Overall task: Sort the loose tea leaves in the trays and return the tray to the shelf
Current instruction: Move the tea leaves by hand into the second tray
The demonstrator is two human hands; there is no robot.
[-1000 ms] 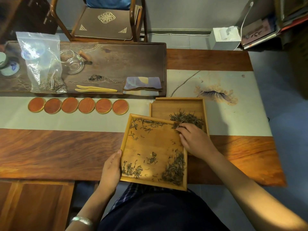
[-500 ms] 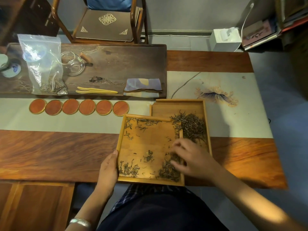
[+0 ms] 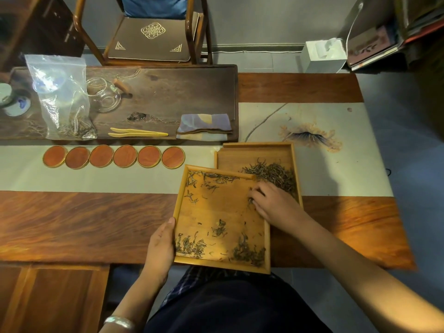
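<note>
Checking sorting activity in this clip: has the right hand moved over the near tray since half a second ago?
Yes. The right hand has moved from the near tray's lower right leaf pile up to its far right edge, beside the far tray's leaf heap.

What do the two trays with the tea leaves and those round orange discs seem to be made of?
The near tray and far tray look like pale bamboo or light wood, matte, with faint straight grain. The six round discs appear to be reddish wood with a thin golden rim, perhaps metal; the view leaves that open.
</note>
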